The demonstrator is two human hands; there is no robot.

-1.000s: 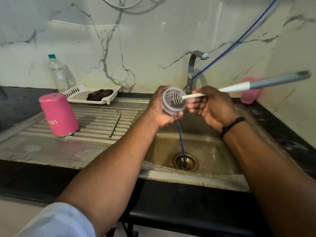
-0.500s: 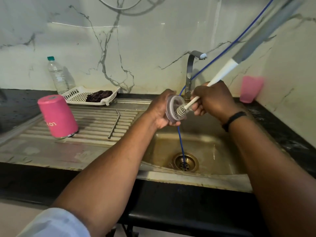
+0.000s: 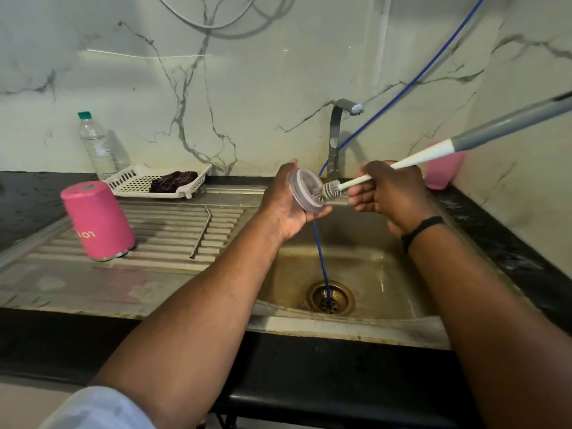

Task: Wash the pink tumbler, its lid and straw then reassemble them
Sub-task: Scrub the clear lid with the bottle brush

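Since half a second ago, the brush handle has swung down from steep to nearly level. Right hand (image 3: 387, 193) grips the bottle brush (image 3: 332, 190), bristles against the clear lid (image 3: 306, 188) held in the left hand (image 3: 288, 205) over the sink (image 3: 371, 317). Scrubbing likely continues. Pink tumbler (image 3: 97, 219) stands inverted on the drainboard beside the metal straw (image 3: 201, 232).
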